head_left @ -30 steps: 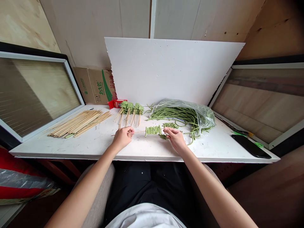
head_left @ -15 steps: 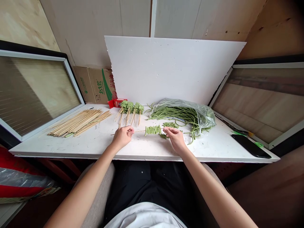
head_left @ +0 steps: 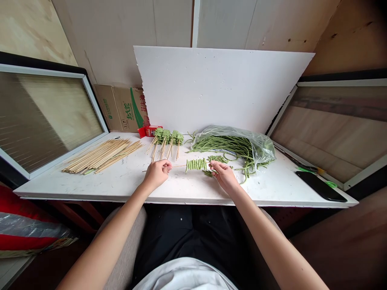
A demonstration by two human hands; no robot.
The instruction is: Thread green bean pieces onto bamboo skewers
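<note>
Two arms: mine, the left (head_left: 110,237) and the right (head_left: 269,235), both reaching forward from the table's near edge, wrists over the white table (head_left: 181,191).
Left hand: palm down, fingers curled closed, thumb and forefinger clamped on one thin skewer (head_left: 179,166) held nearly level (my left hand (head_left: 156,173), that is).
Threaded bean pieces: roughly ten (head_left: 196,164), side by side on it, between my hands.
Right hand: my right hand (head_left: 223,173) has thumb and fingers drawn close at the row's right end; whether they grip anything, I cannot tell.
Counts: many bare skewers (head_left: 99,155), four clusters of loaded skewers (head_left: 167,137), two small heaps of cut pieces (head_left: 217,159), one clear bag (head_left: 264,148) of long beans (head_left: 220,143), one phone (head_left: 320,186).
</note>
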